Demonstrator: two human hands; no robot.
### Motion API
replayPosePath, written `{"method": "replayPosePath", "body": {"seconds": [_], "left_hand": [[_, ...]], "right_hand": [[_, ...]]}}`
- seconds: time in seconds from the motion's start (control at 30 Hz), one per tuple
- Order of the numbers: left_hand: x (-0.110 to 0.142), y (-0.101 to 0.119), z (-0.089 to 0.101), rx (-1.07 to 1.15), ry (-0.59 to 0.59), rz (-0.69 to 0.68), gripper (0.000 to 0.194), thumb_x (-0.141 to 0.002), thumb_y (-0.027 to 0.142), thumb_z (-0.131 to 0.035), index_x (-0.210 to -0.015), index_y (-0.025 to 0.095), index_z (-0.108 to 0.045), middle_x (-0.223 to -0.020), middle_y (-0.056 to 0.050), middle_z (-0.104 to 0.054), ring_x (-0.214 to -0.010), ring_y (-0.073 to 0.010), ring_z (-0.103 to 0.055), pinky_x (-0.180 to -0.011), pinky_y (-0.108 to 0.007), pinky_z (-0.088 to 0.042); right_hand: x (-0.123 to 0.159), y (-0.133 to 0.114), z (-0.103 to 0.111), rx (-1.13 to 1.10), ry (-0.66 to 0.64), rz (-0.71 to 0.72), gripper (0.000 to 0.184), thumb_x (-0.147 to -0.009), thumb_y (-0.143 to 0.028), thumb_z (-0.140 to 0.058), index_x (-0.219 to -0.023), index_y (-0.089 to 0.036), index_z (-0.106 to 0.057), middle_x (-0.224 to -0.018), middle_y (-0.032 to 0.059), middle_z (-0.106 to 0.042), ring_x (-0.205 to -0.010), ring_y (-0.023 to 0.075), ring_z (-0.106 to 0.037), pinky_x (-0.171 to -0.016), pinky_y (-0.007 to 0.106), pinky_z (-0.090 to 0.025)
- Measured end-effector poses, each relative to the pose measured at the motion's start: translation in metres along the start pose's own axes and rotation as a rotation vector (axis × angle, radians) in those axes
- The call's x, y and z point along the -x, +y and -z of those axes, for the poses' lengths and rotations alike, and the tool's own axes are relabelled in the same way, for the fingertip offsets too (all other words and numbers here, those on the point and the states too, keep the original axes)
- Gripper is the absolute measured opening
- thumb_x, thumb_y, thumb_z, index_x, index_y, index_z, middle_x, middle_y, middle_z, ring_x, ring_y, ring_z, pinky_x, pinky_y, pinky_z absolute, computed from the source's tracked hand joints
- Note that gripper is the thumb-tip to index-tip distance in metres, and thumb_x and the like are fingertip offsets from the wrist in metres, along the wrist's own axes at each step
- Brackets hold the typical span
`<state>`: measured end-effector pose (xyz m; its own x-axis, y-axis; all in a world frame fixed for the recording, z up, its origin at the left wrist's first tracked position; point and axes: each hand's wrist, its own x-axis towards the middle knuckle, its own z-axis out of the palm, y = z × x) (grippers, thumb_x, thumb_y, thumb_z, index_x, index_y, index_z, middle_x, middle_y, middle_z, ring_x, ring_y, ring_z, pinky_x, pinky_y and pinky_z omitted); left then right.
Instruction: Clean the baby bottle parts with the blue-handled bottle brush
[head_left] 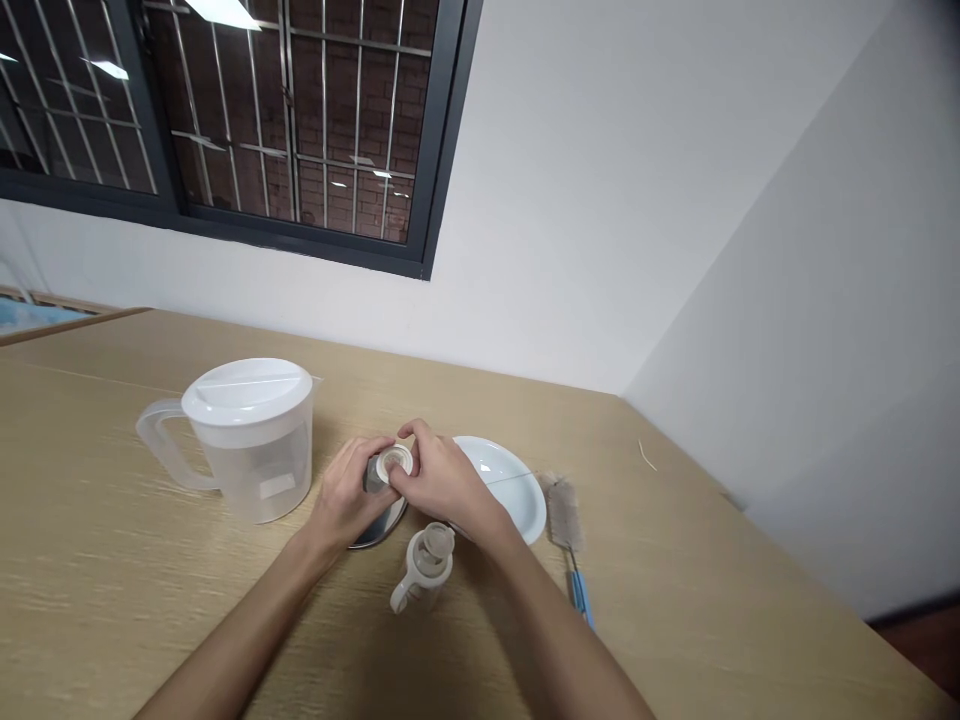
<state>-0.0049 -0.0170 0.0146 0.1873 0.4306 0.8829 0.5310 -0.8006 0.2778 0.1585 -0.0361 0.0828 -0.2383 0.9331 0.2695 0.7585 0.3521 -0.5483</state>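
My left hand [351, 488] wraps round a small round piece with a white rim [394, 462], its open end or top facing up. My right hand [442, 482] closes on the same piece from the other side, thumb on its rim. The lower part is hidden by my fingers, so I cannot tell whether a body hangs beneath it. Under my hands lies a dark, shiny round plate or lid [386, 525], partly covered. Just nearer to me, a small clear bottle [431, 565] with a white collar and side handle stands upright.
A lidded translucent pitcher [259, 455] stands left of my hands. Partly behind my right hand is a white oval dish [517, 500]. A bottle brush [564, 515] with a blue handle lies right of it. The wooden table [712, 590] meets a white wall below a barred window.
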Motion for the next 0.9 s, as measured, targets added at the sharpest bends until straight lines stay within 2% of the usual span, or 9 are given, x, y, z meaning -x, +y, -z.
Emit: {"method": "replayPosePath", "body": {"seconds": [0.13, 0.3, 0.67, 0.9], "left_hand": [[0.0, 0.0, 0.0, -0.006, -0.005, 0.082, 0.042, -0.079, 0.024, -0.071, -0.117, 0.02, -0.052, -0.106, -0.008, -0.067, -0.095, -0.021, -0.066, -0.082, -0.034, -0.054], [0.0, 0.001, 0.0, -0.011, -0.029, 0.139, 0.046, -0.078, 0.031, -0.073, -0.117, 0.02, -0.052, -0.107, -0.007, -0.067, -0.091, -0.0201, -0.066, -0.08, -0.033, -0.055], [0.0, 0.003, 0.003, -0.02, 0.001, 0.01, 0.041, -0.078, 0.021, -0.072, -0.114, 0.02, -0.053, -0.1, -0.006, -0.066, -0.09, -0.0196, -0.062, -0.076, -0.032, -0.051], [0.0, 0.001, 0.002, -0.021, 0.034, -0.001, 0.041, -0.078, 0.021, -0.073, -0.114, 0.02, -0.054, -0.099, -0.006, -0.067, -0.088, -0.0193, -0.062, -0.076, -0.032, -0.052]], "right_hand": [[-0.002, 0.006, 0.005, -0.165, -0.066, 0.035, 0.033, -0.086, -0.029, -0.056, -0.118, -0.022, -0.051, -0.075, -0.0027, -0.06, -0.07, 0.0145, -0.056, -0.063, 0.025, -0.037], [-0.005, 0.014, 0.008, -0.301, -0.108, 0.047, 0.038, -0.079, -0.016, -0.054, -0.116, -0.021, -0.05, -0.075, -0.0047, -0.058, -0.07, 0.0126, -0.056, -0.065, 0.025, -0.041], [-0.007, 0.015, 0.001, -0.298, -0.111, 0.024, 0.043, -0.072, -0.014, -0.056, -0.115, -0.021, -0.05, -0.07, -0.0076, -0.052, -0.065, 0.0114, -0.053, -0.061, 0.024, -0.04], [-0.006, 0.014, 0.0, -0.319, -0.089, 0.036, 0.042, -0.072, -0.014, -0.057, -0.114, -0.02, -0.05, -0.072, -0.0067, -0.053, -0.068, 0.0116, -0.052, -0.064, 0.024, -0.04]]}}
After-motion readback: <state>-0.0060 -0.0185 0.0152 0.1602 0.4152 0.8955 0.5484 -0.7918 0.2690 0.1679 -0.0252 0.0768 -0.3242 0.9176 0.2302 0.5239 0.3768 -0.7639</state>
